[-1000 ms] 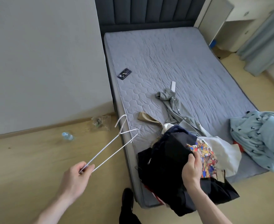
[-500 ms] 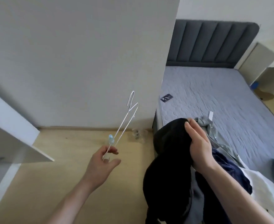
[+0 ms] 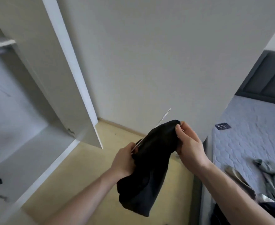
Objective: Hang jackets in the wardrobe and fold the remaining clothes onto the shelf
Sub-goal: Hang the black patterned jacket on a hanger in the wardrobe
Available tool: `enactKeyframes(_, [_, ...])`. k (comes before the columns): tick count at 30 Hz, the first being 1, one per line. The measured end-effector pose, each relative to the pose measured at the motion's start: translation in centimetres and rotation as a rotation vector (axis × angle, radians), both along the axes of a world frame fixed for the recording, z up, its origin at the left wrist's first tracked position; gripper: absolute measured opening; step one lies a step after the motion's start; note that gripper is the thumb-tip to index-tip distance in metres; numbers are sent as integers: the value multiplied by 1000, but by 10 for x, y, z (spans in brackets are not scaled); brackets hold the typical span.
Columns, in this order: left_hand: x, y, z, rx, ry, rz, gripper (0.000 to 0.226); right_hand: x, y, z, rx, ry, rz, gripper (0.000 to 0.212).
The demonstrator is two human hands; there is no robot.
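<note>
Jacket [image 3: 151,161]: black, bunched, held between my two hands in front of the wardrobe [image 3: 36,140]; its lower part hangs loose below my wrists.
Long axis: runs from low near my left hand up and away to my right hand, slanting toward the wall.
Hanger [image 3: 163,116]: thin white wire, lying along the same slant; its far end pokes out above the jacket, its near end shows at my left fingers, and the middle is hidden by cloth. Whether it is already inside the jacket I cannot tell.
Left hand [image 3: 124,159]: fingers curled, pinching the near end of the hanger, pressed against the lower side of the jacket.
Right hand [image 3: 189,143]: fingers curled round the upper edge of the jacket, holding it at the high end of the slant.
Nearer hand: both touch the jacket; the right has the cloth, the left has the wire.
Wardrobe: open, to the left of my hands, door [image 3: 65,78] swung outward between it and the wall; no rail can be made out in the blur.
Bed [image 3: 250,135]: right of the wardrobe, beyond my right arm; more clothes [image 3: 269,172] lie on it, well apart from the wardrobe.
Step, as I judge it: fitting the jacket onto the hanger; hanging not yet done.
</note>
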State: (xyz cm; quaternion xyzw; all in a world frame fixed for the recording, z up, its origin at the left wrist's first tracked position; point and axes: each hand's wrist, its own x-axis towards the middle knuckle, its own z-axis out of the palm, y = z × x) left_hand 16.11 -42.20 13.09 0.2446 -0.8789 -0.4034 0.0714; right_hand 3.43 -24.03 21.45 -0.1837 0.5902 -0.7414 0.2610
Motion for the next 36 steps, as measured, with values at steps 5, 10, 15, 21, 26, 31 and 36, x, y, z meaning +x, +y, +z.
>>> enactKeyframes(5, [12,-49,25,24,85,227,21,-7,-13,-12,105,-38,82,30])
enactKeyframes(10, [32,-99,73,-123,156,297,27,-36,-11,-41,367,-179,129,22])
enactKeyframes(15, [40,-102,117,-205,133,96,23,-53,-31,-58,724,149,224,18])
enactKeyframes(21, [35,-93,141,-254,78,-7,27,-63,-106,-17,508,655,164,92])
enactKeyframes(26, [46,-102,154,-244,101,48,28,-86,-145,-5,584,934,3,46])
enactKeyframes(31, [71,-117,143,-369,134,216,32,-100,-155,0,662,722,301,47])
enactKeyframes(36, [87,-123,100,-429,182,503,46,-85,-144,-3,692,691,356,52])
